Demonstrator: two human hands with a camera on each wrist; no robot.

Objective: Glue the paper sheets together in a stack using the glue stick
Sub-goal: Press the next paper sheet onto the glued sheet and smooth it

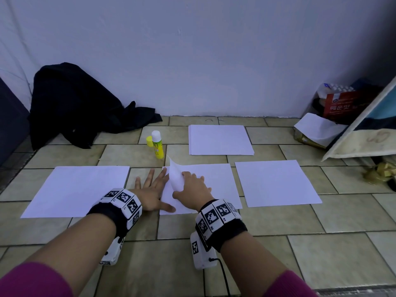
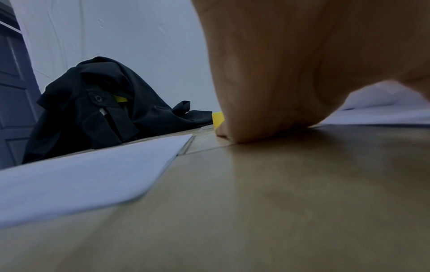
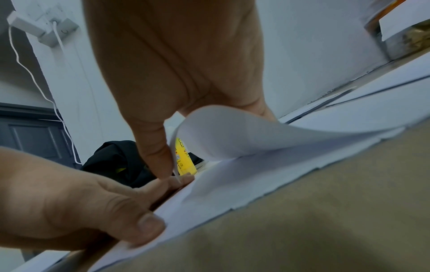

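The right hand pinches the left edge of the top sheet of the middle paper stack, thumb on one face and fingers on the other, so that the sheet curls upward off the stack. The left hand lies flat on the tiled floor with fingers straight and spread; its thumb presses on the near left corner of the same stack, and it holds nothing.

The middle stack lies on the floor directly ahead of the person. A second paper sheet lies to its left, a third to its right, and a fourth beyond it, near the wall; none touch.

The glue stick stands upright and uncapped on the floor just beyond the stack's far left corner. Its yellow cap stands beside it.

A black garment is heaped against the wall at the left. A red package sits in the right corner.
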